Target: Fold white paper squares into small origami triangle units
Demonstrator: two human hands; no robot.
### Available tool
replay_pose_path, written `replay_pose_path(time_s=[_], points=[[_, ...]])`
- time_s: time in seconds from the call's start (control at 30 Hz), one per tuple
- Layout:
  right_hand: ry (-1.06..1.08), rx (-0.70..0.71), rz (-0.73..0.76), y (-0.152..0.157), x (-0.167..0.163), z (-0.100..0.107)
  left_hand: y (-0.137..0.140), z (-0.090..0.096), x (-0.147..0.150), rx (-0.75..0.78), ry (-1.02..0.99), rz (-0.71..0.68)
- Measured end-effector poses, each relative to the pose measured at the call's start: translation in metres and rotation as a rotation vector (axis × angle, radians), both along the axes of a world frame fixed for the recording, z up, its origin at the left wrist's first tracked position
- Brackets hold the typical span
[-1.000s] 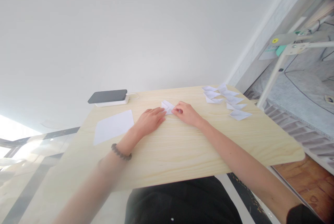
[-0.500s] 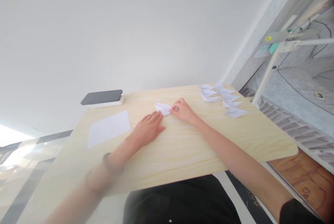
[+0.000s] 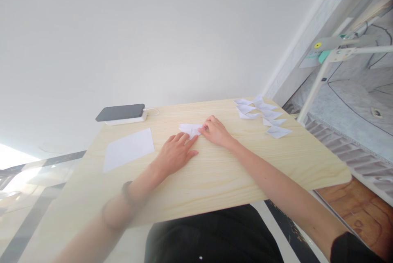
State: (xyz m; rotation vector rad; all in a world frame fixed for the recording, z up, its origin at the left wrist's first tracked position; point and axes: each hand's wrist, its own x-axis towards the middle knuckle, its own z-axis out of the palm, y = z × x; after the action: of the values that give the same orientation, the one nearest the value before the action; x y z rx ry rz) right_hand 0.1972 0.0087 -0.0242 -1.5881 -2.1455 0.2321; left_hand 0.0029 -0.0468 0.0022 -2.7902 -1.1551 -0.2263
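A small piece of folded white paper (image 3: 189, 128) lies on the wooden table (image 3: 196, 181) between my hands. My left hand (image 3: 175, 152) rests flat with its fingers spread, the fingertips touching the paper's near edge. At the paper's right end my right hand (image 3: 215, 131) pinches it between thumb and fingers. Part of that end is hidden by the fingers. To the right stand several folded paper boats (image 3: 246, 111), grouped in two rows. A flat white sheet of paper (image 3: 129, 149) lies left of my left hand.
At the table's back left, a dark phone (image 3: 121, 112) lies on a white box (image 3: 127, 120) with a white cable (image 3: 152, 111) attached. A white wall (image 3: 184, 42) rises behind the table. A white metal frame (image 3: 316, 79) stands to the right.
The folded paper has turned slightly, its left end now lying more level and a little further left. My left fingers have spread along its near edge. My right hand keeps its pinch.
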Motion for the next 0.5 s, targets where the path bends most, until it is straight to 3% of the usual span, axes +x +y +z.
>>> replay_pose_path(time_s=[0.5], points=[[-0.029,-0.022,-0.021,-0.0035,-0.0023,0.0050,0.0008,0.0026,-0.0027,-0.056,-0.026,-0.003]])
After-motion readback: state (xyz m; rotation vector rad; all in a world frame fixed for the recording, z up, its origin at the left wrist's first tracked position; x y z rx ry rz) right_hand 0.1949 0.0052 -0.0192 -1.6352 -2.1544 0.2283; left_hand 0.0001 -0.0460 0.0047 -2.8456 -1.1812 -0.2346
